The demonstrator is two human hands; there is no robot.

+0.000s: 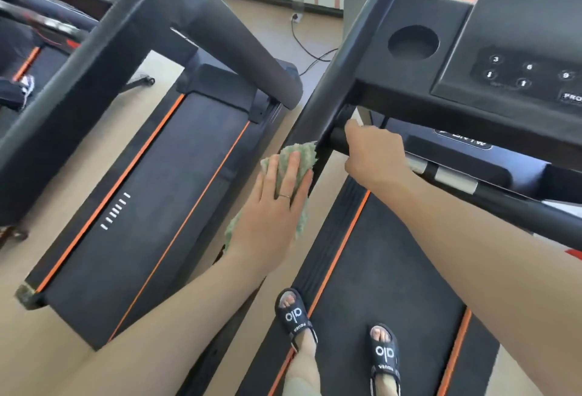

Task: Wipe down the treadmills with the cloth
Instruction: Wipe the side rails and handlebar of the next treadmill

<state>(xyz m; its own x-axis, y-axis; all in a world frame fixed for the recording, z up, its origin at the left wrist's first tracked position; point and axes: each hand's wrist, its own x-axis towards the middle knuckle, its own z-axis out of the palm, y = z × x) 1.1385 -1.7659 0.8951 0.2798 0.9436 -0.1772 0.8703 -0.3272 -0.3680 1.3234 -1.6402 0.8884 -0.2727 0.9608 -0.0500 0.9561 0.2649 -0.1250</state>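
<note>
I stand on the belt of a black treadmill (387, 269) with orange stripes. Its console (510, 58) with number buttons and a round cup holder is at the upper right. My left hand (274, 206) lies flat with straight fingers on a green cloth (299, 156), pressing it against the treadmill's left upright post (330, 90). A ring shows on one finger. My right hand (374, 156) grips the black front handlebar (456, 181) just below the console, fingers curled round it.
A second black treadmill (151, 194) with orange stripes stands on the left, its upright (239, 33) slanting across the view. A power cable (305, 49) runs over the tan floor to a socket. My feet in black sandals (384, 354) are on the belt.
</note>
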